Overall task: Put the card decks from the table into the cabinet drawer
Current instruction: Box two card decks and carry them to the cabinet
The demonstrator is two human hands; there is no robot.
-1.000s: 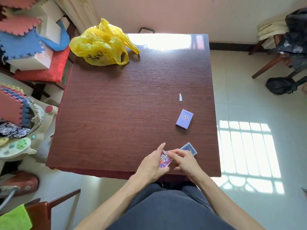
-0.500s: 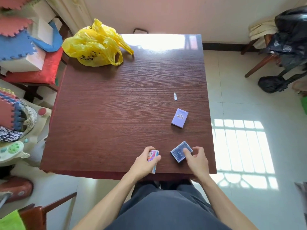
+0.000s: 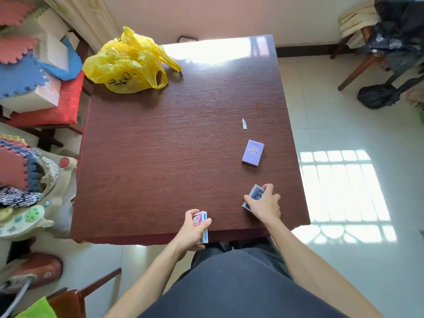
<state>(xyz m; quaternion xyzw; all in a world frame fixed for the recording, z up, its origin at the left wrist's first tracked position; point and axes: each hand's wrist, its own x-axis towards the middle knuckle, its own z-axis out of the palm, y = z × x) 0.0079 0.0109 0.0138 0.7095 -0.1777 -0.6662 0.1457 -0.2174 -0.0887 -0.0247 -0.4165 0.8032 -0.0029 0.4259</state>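
Note:
On the dark red wooden table (image 3: 160,157) a lilac card deck (image 3: 252,152) lies flat near the right side. My left hand (image 3: 191,232) holds a colourful deck (image 3: 202,223) at the table's near edge. My right hand (image 3: 263,204) is closed over a dark blue deck (image 3: 254,193) on the near right part of the table; fingers hide much of it. No cabinet drawer shows in this view.
A yellow plastic bag (image 3: 128,65) sits at the table's far left corner. A small white scrap (image 3: 244,124) lies beyond the lilac deck. Foam mats, boxes and toys (image 3: 29,88) crowd the left side. A chair with black bags (image 3: 390,42) stands at the far right.
My hands have parted: the left one carried the colourful deck to the near edge, and the right one moved right and closed over the dark blue deck.

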